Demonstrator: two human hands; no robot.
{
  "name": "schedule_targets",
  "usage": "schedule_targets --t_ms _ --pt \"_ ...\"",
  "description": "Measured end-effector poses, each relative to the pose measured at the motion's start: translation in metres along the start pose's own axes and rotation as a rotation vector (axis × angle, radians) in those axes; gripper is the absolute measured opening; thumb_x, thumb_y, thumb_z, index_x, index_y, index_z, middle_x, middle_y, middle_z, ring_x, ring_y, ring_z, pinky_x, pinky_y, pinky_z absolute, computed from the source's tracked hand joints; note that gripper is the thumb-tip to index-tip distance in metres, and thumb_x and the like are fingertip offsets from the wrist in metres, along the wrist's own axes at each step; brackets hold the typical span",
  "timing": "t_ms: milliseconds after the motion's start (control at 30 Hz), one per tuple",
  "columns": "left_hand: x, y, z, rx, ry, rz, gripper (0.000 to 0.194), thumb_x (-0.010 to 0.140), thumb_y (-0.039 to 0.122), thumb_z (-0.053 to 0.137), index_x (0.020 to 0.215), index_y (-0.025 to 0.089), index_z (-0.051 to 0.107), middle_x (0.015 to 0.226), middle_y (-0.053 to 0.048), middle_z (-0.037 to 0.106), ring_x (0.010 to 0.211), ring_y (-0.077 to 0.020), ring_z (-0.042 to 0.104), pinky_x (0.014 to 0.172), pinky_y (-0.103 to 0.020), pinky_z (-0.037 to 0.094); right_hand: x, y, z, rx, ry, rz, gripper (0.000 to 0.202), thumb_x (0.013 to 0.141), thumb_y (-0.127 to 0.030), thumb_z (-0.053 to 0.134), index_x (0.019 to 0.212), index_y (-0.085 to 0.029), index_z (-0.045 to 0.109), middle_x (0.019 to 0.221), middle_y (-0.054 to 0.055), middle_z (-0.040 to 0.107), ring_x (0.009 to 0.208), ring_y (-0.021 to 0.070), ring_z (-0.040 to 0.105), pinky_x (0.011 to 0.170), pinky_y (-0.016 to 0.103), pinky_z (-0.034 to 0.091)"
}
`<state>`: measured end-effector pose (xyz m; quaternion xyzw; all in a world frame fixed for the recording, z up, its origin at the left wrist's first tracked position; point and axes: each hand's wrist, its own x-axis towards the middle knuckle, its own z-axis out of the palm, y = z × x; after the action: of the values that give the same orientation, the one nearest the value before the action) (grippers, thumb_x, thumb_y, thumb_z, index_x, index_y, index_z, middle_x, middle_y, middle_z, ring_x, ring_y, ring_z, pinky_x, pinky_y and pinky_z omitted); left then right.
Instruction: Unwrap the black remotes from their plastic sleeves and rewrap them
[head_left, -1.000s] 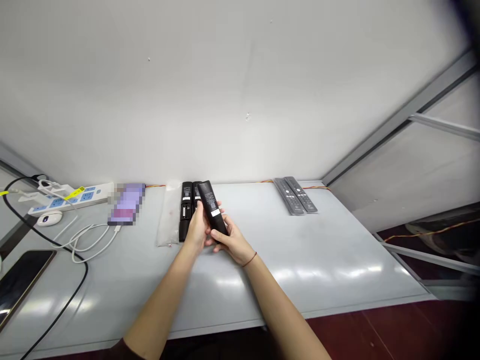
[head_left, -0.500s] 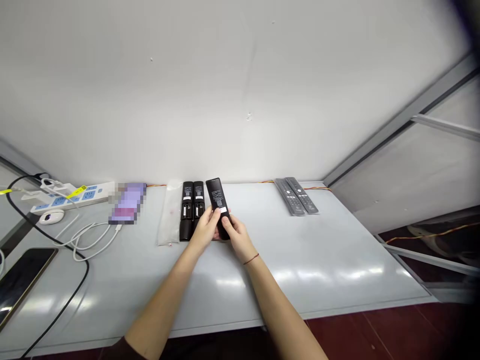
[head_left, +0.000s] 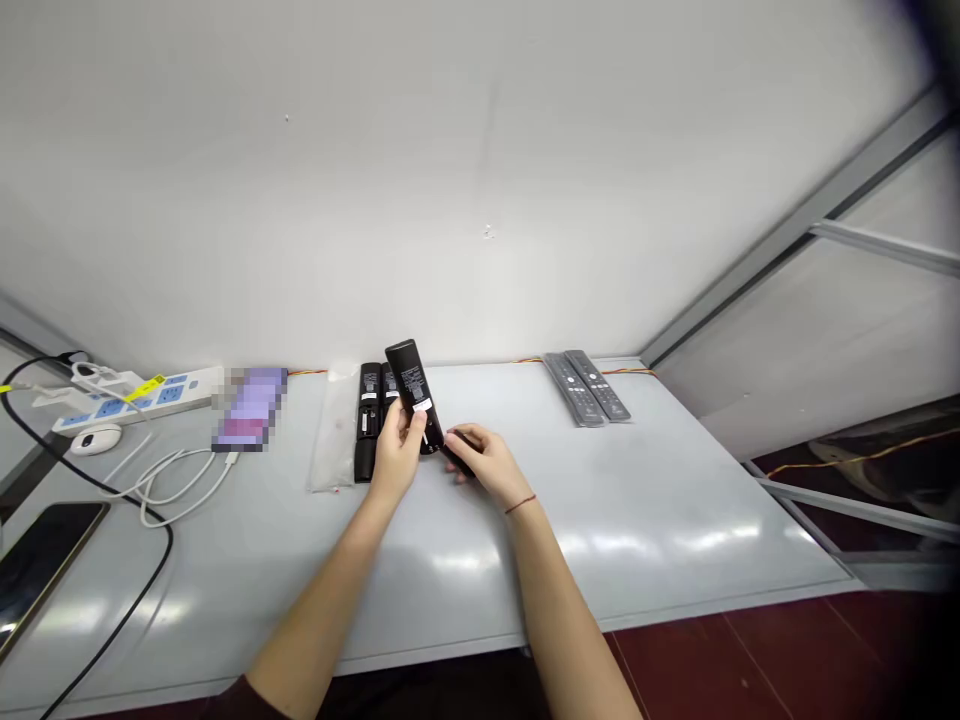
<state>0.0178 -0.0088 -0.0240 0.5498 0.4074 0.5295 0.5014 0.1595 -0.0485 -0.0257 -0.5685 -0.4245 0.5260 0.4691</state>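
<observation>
My left hand (head_left: 399,450) is closed around a black remote control (head_left: 409,372), held tilted above the table with its labelled back facing up. Just to the right, my right hand (head_left: 484,462) pinches a black battery cover (head_left: 463,458), apart from or barely touching the remote's lower end. Two more black remotes lie side by side behind my left hand; the left one (head_left: 367,450) has its battery compartment uncovered, and the other (head_left: 389,380) is mostly hidden by my hand and the held remote.
A clear plastic sleeve (head_left: 334,430) lies left of the remotes. Two wrapped remotes (head_left: 587,388) rest at the back right. Leftward are a phone (head_left: 251,408) on a white cable, a power strip (head_left: 161,393), a white mouse (head_left: 96,439) and a dark phone (head_left: 49,560).
The battery cover has come off the held remote, and my right hand has drawn it down and right. My left hand has shifted slightly left with the remote.
</observation>
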Motion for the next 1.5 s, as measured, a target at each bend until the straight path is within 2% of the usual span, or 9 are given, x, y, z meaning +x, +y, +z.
schedule_targets --t_ms 133,233,400,567,733,933,1100,1267,1500 --pt "-0.007 0.001 0.004 0.261 -0.075 -0.066 0.036 0.087 0.042 0.050 0.114 0.018 0.056 0.104 -0.007 0.068 0.098 -0.0197 0.064 0.085 -0.029 0.048 0.004 0.004 -0.014 -0.215 0.320 -0.131 0.036 0.073 -0.049 0.064 0.091 -0.018 0.062 0.087 0.008 0.069 0.071 0.0220 0.067 0.064 0.034 0.053" --pt "-0.016 0.002 0.013 0.402 -0.194 -0.132 0.032 0.089 0.041 0.048 0.110 0.020 0.058 0.095 -0.005 0.071 0.089 -0.0186 0.066 0.077 -0.027 0.049 0.006 0.006 -0.018 -0.497 0.425 -0.174 0.032 0.075 -0.045 0.061 0.091 -0.017 0.064 0.088 0.009 0.070 0.082 0.0242 0.066 0.076 0.036 0.049" --pt "-0.024 0.004 0.022 0.688 -0.243 -0.142 0.035 0.090 0.038 0.045 0.117 0.019 0.054 0.095 -0.008 0.070 0.087 -0.0223 0.066 0.074 -0.030 0.047 0.010 0.013 -0.019 -0.751 0.409 -0.165 0.029 0.080 -0.040 0.057 0.095 -0.017 0.064 0.087 0.010 0.070 0.083 0.0250 0.064 0.075 0.036 0.046" --pt "-0.026 0.008 0.024 0.911 -0.250 -0.087 0.029 0.089 0.035 0.047 0.110 0.018 0.058 0.100 -0.008 0.068 0.095 -0.0233 0.064 0.078 -0.031 0.047 0.014 0.021 -0.022 -0.877 0.433 -0.228 0.027 0.081 -0.043 0.056 0.078 -0.017 0.065 0.081 0.011 0.067 0.078 0.0247 0.060 0.076 0.037 0.044" --pt "-0.031 0.013 0.025 1.094 -0.286 -0.069 0.038 0.092 0.035 0.043 0.123 0.014 0.050 0.106 -0.012 0.066 0.094 -0.0240 0.064 0.076 -0.032 0.048 0.016 0.026 -0.024 -0.937 0.490 -0.261 0.030 0.081 -0.043 0.055 0.086 -0.015 0.066 0.080 0.010 0.062 0.077 0.0236 0.057 0.076 0.038 0.043" --pt "-0.034 0.022 0.027 1.255 -0.360 -0.079 0.034 0.093 0.038 0.040 0.116 0.017 0.055 0.100 -0.011 0.066 0.083 -0.0226 0.066 0.070 -0.030 0.047 0.015 0.027 -0.022 -0.945 0.486 -0.257 0.028 0.081 -0.040 0.056 0.089 -0.015 0.067 0.082 0.010 0.062 0.079 0.0232 0.056 0.077 0.037 0.042" --pt "-0.033 0.028 0.020 1.216 -0.411 -0.037 0.028 0.093 0.034 0.041 0.108 0.017 0.057 0.098 -0.009 0.064 0.082 -0.0207 0.065 0.071 -0.029 0.047 0.015 0.027 -0.022 -0.951 0.471 -0.251 0.027 0.081 -0.039 0.055 0.086 -0.016 0.067 0.082 0.009 0.062 0.080 0.0230 0.056 0.078 0.036 0.042" --pt "-0.039 0.033 0.011 1.036 -0.769 0.090 0.008 0.082 0.027 0.057 0.085 0.021 0.061 0.091 -0.003 0.062 0.077 -0.0182 0.062 0.068 -0.028 0.045 0.015 0.025 -0.022 -0.958 0.455 -0.227 0.026 0.083 -0.038 0.051 0.083 -0.018 0.067 0.081 0.009 0.063 0.080 0.0226 0.056 0.079 0.036 0.041" --pt "-0.039 0.030 0.012 1.132 -0.779 0.064 0.006 0.083 0.026 0.056 0.081 0.022 0.061 0.088 -0.003 0.061 0.077 -0.0191 0.062 0.064 -0.028 0.044 0.015 0.024 -0.022 -0.964 0.452 -0.224 0.024 0.083 -0.037 0.051 0.081 -0.019 0.067 0.080 0.008 0.063 0.079 0.0226 0.055 0.078 0.037 0.042"
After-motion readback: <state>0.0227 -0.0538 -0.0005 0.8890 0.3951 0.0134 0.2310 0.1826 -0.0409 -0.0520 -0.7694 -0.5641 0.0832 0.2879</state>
